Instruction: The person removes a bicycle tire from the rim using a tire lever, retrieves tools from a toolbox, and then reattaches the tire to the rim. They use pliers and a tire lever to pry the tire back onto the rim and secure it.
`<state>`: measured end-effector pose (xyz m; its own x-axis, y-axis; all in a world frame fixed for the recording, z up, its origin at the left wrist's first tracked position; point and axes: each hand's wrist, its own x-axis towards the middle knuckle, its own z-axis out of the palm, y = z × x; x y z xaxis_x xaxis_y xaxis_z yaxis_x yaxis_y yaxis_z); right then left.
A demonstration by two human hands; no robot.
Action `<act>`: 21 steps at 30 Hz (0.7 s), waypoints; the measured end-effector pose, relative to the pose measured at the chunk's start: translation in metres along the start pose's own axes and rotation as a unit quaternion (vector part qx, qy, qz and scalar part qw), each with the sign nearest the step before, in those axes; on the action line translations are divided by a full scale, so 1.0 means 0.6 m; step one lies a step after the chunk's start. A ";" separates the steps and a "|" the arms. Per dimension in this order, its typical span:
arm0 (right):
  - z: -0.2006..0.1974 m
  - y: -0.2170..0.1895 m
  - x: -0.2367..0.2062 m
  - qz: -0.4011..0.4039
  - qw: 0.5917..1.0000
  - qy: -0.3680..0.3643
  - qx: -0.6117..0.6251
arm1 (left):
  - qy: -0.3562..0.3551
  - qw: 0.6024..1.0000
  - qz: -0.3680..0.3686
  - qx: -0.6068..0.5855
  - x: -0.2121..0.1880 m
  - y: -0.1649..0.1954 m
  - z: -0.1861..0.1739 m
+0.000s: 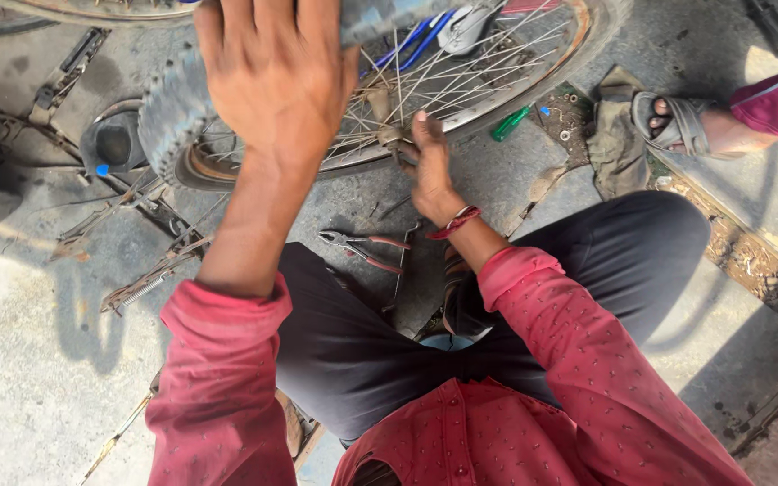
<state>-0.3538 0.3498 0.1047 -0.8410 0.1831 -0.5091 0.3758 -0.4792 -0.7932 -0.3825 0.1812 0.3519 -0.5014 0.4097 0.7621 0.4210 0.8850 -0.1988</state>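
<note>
Squatting on the concrete floor [29,378], knees in dark trousers nearest, red sleeves both out front. Pliers [362,249] with reddish handles lie on the ground just beyond my left knee, untouched, between my two forearms. My right hand [431,171], red thread band at the wrist, is pinched closed on something small at the wheel hub [387,137]; I can't tell exactly what the fingertips hold, it's hidden by them. My left hand [272,76] is raised close to the camera, palm down, fingers clamped over the knobby grey tyre [168,112] on the near-left arc of the bicycle wheel [488,76]. The wheel lies tilted ahead of me, spokes fanning from the hub, rusty rim running off the top right. No packages or labels; colour markers only: green-handled screwdriver [510,124] on the ground just right of the rim, blue-handled tool [420,40] seen through the spokes, small blue cap [102,169] at far left beside a dark round part. Crumpled rag [614,135] sits right of the screwdriver, and another person's sandalled foot [686,126] is touching its far edge. Metal frame parts and a spring [141,290] clutter the left side near my elbow. Open room: bare concrete near left and near right, a dirt-filled crack edging the right.
</note>
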 end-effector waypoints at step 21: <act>-0.069 -0.060 -0.007 0.150 0.977 -0.078 0.128 | -0.169 0.974 -0.065 -0.135 -0.101 -0.027 -0.173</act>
<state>-0.3478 0.4018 0.1218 -0.7643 -0.1220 -0.6333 0.5218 -0.6941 -0.4960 -0.2804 0.1192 0.3729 -0.7651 0.3871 0.5146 0.4976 0.8626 0.0910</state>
